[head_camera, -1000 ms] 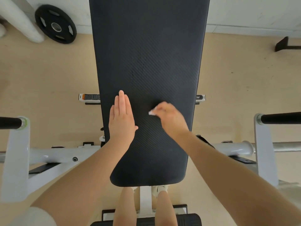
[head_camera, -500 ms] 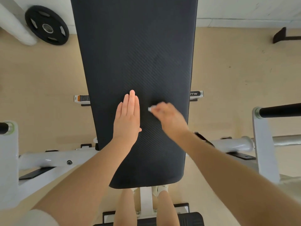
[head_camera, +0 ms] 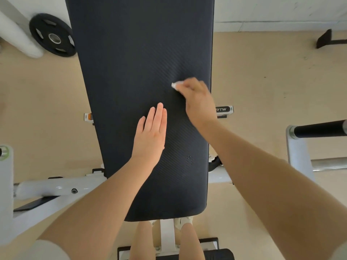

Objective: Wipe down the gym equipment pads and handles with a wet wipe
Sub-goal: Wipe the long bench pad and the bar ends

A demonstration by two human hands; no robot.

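Left hand (head_camera: 150, 134) flat on the pad (head_camera: 140, 53), palm down, fingers straight and together, pointing up the pad's length, near its middle. Right hand (head_camera: 195, 100) further up and toward the pad's right edge, fingers curled down, pinching a small white wipe (head_camera: 175, 85) against the ribbed black surface. Only the wipe's corner visible, poking out past the fingertips on the left side. Both hands apart from each other, neither touching the other.

Pad long and dark, tilted away from the camera, lower rounded edge near the bottom of the view. White frame (head_camera: 56, 188) running beneath it on both sides. Black-gripped handle (head_camera: 319, 130) on a white bracket at the right; chrome bar (head_camera: 328, 164) just below it. Black weight plate (head_camera: 52, 35) leaning by the wall at upper left, beside a white post (head_camera: 16, 36). Beige floor (head_camera: 262, 81) all around. Bare legs (head_camera: 142, 241) and a pale shoe (head_camera: 185, 221) visible under the pad's lower edge, either side of a white upright.
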